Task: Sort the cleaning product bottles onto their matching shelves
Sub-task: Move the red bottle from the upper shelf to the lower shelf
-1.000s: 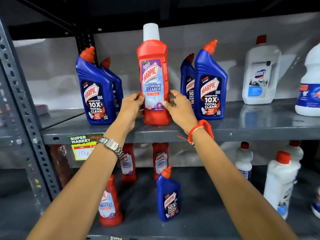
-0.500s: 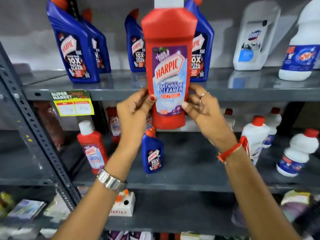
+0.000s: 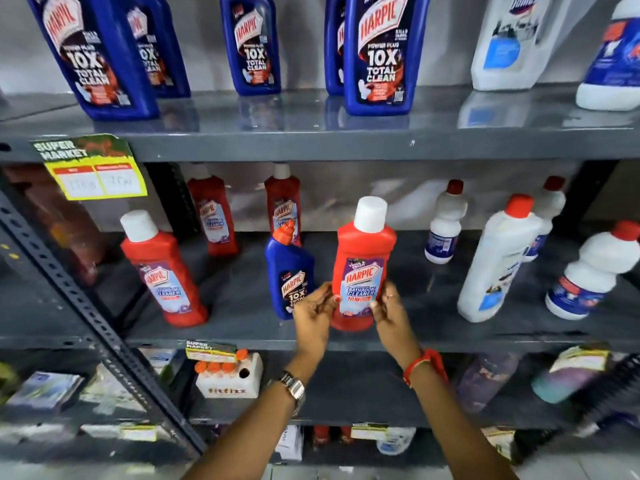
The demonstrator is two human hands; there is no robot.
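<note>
A red Harpic bathroom cleaner bottle with a white cap stands at the front of the middle shelf. My left hand grips its lower left side and my right hand its lower right side. Just left of it stands a small blue Harpic bottle. Three more red Harpic bottles are on this shelf: one front left and two at the back. Several large blue Harpic bottles line the upper shelf.
White bottles with red caps fill the right of the middle shelf, and more white bottles the upper right. A slanted perforated steel upright crosses the left. A white "fitfizz" box and packets lie on the lower shelf.
Both hands took the red bottle off the upper shelf, among the blue ones, and brought it down to the middle shelf. The view tilted down with it.
</note>
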